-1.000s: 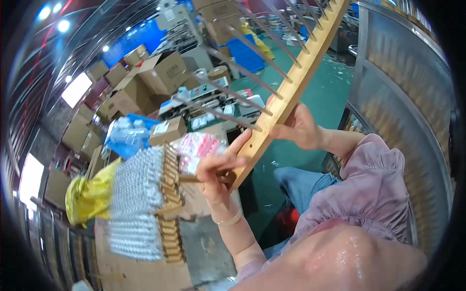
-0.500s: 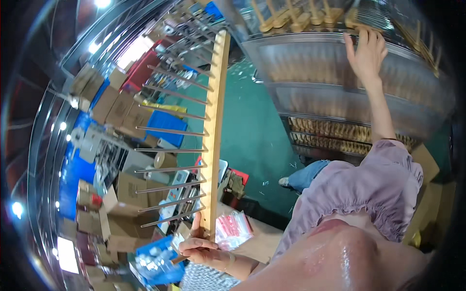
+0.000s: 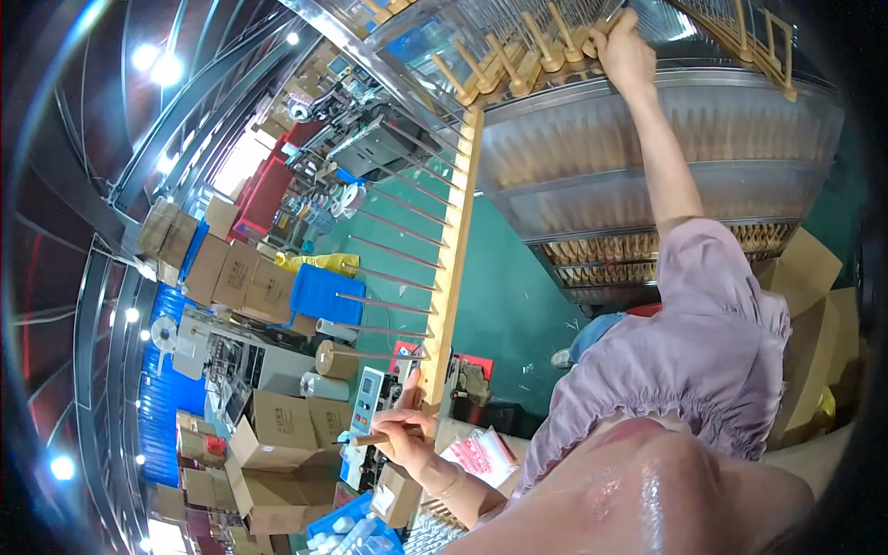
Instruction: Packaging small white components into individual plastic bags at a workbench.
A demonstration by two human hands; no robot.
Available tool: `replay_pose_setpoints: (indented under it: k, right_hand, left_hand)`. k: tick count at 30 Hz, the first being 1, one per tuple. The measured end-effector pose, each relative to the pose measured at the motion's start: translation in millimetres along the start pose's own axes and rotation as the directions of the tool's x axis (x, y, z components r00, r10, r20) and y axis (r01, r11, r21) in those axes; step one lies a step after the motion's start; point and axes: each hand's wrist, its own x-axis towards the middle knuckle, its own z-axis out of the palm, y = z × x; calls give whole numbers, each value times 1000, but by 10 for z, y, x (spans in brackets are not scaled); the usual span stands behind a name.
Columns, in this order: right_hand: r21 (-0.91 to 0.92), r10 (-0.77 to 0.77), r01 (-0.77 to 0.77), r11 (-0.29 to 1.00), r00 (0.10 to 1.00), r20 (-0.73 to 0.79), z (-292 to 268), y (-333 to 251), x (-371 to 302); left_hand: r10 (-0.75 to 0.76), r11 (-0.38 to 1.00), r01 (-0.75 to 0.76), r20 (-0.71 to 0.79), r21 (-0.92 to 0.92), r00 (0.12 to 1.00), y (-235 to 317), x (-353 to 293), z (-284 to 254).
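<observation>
My left hand (image 3: 405, 437) is closed around the near end of a long pale wooden bar (image 3: 453, 231). A row of thin metal rods sticks out from the bar's left side. A short brown stick (image 3: 370, 440) also pokes out from between my left fingers. The bar's far end reaches the corner of a metal rack (image 3: 573, 97). On top of the rack, my right hand (image 3: 631, 57) curls its fingers at a wooden piece (image 3: 583, 44), partly hidden by the hand. Several upright wooden pegs on flat bases (image 3: 518, 85) stand to its left.
Another wooden frame with pegs (image 3: 740, 46) lies at the rack's right. Lower shelves hold rows of wooden-looking pieces (image 3: 638, 252). Cardboard boxes (image 3: 287, 435), a blue crate (image 3: 326, 294) and machinery (image 3: 370, 139) stand left. Below is a green floor (image 3: 509, 268).
My right hand has moved left along the rack top, and its spread fingers have curled in. The bar has shifted right in view, its far end now at the rack's corner.
</observation>
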Motion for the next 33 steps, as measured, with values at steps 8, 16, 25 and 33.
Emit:
replay_pose_setpoints:
  k: [8,16,25,33]
  right_hand:
    - [173,-249,224,959,958,145,103,362,449]
    - [283,-866,862,420,473,-158,-93,-324,-289]
    - [345,-993,934,-93,-111,34,754,-1348,-410]
    - [365,-996,927,-86,-87,-15,564,-669,-57]
  left_hand:
    - [-4,1000,4,36,-10,999,92,9,-129]
    - [-67,998,66,44,8,997,56,-15,-166]
    - [37,994,-42,51,99,998,271,-91,-324]
    - [125,991,-127,45,40,991,252,132,-26]
